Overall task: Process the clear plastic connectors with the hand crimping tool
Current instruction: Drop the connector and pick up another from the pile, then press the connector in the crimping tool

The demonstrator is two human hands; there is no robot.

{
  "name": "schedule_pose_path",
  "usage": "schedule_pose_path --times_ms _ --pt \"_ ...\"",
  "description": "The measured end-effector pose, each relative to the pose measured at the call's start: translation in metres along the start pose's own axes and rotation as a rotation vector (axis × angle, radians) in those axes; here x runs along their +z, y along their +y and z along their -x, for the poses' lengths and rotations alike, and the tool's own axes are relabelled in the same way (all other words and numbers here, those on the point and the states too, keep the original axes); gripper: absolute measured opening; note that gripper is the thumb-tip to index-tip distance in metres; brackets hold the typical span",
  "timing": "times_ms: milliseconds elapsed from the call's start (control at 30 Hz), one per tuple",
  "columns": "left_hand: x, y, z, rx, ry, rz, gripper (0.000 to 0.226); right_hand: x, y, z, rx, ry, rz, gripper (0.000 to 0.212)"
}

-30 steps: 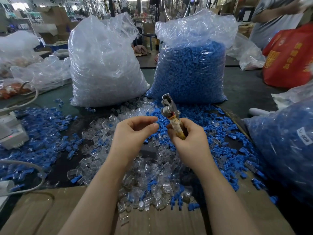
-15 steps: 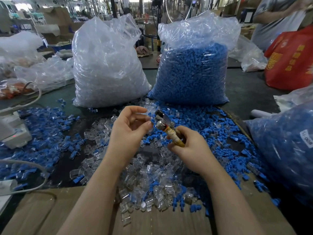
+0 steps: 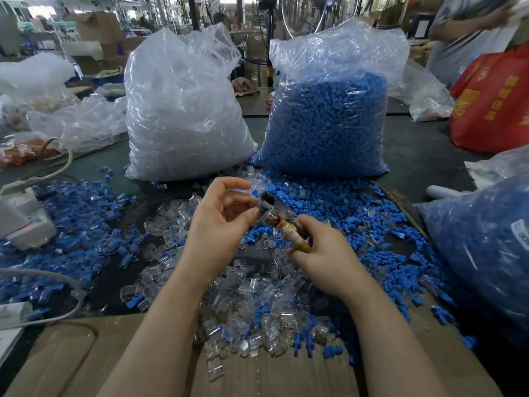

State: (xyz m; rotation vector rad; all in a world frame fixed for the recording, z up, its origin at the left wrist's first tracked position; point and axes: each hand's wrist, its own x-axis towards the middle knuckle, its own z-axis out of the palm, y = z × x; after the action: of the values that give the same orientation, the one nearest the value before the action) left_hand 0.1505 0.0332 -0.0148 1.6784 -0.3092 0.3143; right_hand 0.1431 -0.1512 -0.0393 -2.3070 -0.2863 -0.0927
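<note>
- The right hand is curled round the taped, yellowish handle of the small metal hand crimping tool, whose steel head points up and to the left.
- The left hand is raised just beside that head, its fingers bent, thumb and fingertips meeting right at the tool's mouth. They seem to pinch a small clear plastic connector there, but the piece is too transparent and small to make out for certain.
- The loose clear plastic connectors lie heaped on the dark table under and in front of both hands, mixed with small blue plastic caps and spilling onto a brown cardboard sheet.
- Behind stand a tall clear plastic bag of transparent connectors and a similar bag of blue pieces.
- Judging by look, each connector is very light, stiff and smooth, so likely slippery; a fingertip pinch on its flat side walls should serve best, leaving the end free for the tool.
- Being thin-walled, one could crack or skid out if squeezed off-centre.
</note>
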Motion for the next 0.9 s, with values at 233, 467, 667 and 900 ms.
schedule_pose_path --times_ms 233,467,667,900 --pt "0.000 0.000 0.000 -0.002 -0.017 0.051 0.039 0.001 0.000 0.001 -0.004 0.043 -0.001 0.011" --pt "0.000 0.000 0.001 -0.020 -0.004 0.045 0.040 0.003 0.000 0.002 -0.018 0.054 0.062 0.018" --pt "-0.005 0.004 0.000 -0.157 0.058 0.100 0.029 0.002 -0.003 0.002 -0.025 0.111 0.110 0.025" --pt "-0.070 -0.011 -0.009 -0.472 0.630 1.065 0.011 0.001 0.001 0.001 0.032 0.236 0.068 0.017"
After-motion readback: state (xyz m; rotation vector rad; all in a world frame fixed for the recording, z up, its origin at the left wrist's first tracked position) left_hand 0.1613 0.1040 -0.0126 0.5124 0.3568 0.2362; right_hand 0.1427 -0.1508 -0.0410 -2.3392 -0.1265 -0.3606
